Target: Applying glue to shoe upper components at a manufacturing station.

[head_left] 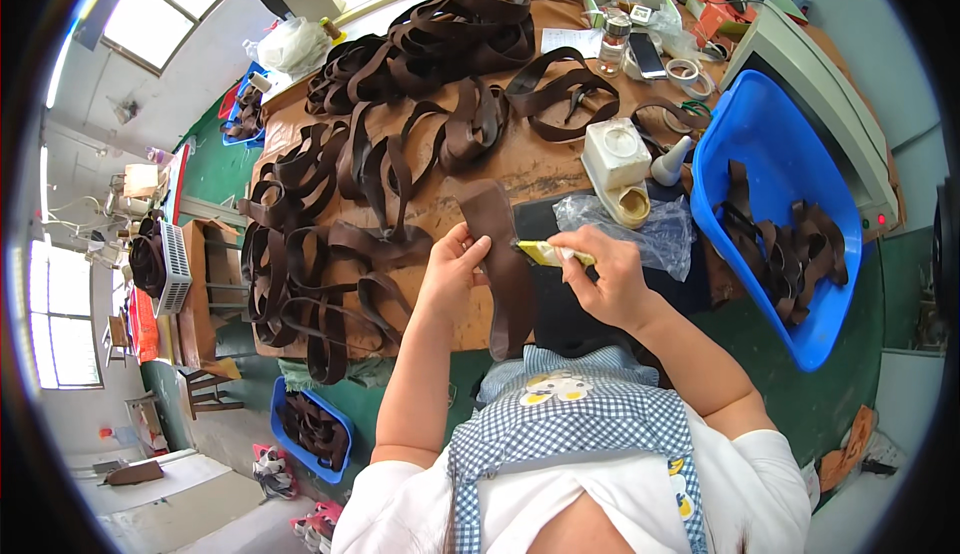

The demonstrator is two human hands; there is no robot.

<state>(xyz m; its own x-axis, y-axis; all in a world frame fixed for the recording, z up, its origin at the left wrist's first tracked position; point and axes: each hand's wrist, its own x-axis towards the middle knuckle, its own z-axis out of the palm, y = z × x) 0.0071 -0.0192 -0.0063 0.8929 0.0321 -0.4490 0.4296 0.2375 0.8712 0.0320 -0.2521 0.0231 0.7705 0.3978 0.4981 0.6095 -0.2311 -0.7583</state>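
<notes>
Brown strip (512,299) is laid mid-view, twelve to six; at its three o'clock, a yellow tool (545,253) is gripped by the right hand (612,279), fingers closed; at nine, the left hand (453,269) is seen, fingers curled, whether gripping cannot be told

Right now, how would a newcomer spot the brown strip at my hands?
Start at the near side of the tan worktable. The brown strip runs between the left hand and right hand. It lies spread lengthwise; the neighbouring strips lie in loops.
</notes>
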